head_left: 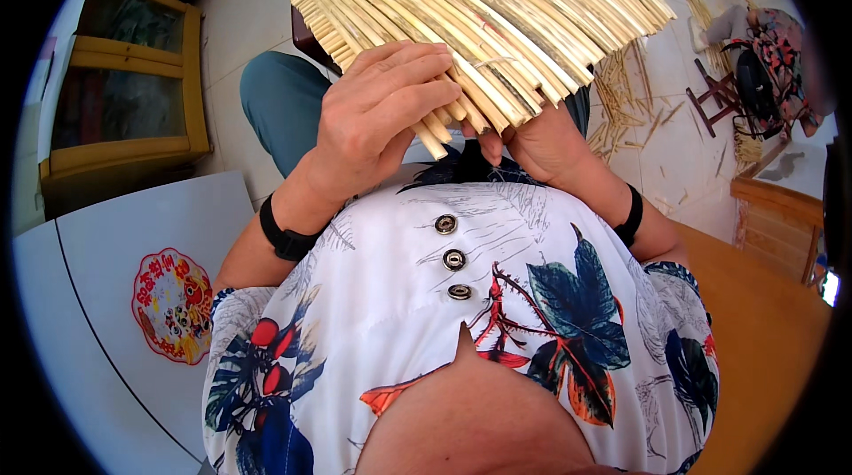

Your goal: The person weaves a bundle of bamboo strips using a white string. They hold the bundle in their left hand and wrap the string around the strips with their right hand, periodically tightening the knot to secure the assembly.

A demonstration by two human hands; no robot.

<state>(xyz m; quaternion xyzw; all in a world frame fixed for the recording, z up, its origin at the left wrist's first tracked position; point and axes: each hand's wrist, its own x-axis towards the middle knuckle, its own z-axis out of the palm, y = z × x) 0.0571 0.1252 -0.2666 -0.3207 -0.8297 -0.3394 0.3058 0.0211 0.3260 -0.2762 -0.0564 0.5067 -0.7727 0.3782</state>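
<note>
A wide mat of pale yellow straw stalks (479, 9) fans out in front of me, its cut ends toward my body. My left hand (386, 106) is closed over the near left ends, fingers wrapped across several stalks from above. Under the near edge my right hand (541, 142) supports the mat; its fingers are mostly hidden beneath the stalks, with a fingertip showing near the middle. A thin strand crosses the stalks close to my right hand. Both wrists wear dark bands.
Behind the mat is a dark table edge (306, 31). Loose stalk pieces (626, 106) litter the tiled floor at right, near a small wooden stool (713, 98) and a seated person (781, 67). A yellow-framed glass cabinet (124, 75) and a white cabinet with a round sticker (173, 304) stand left.
</note>
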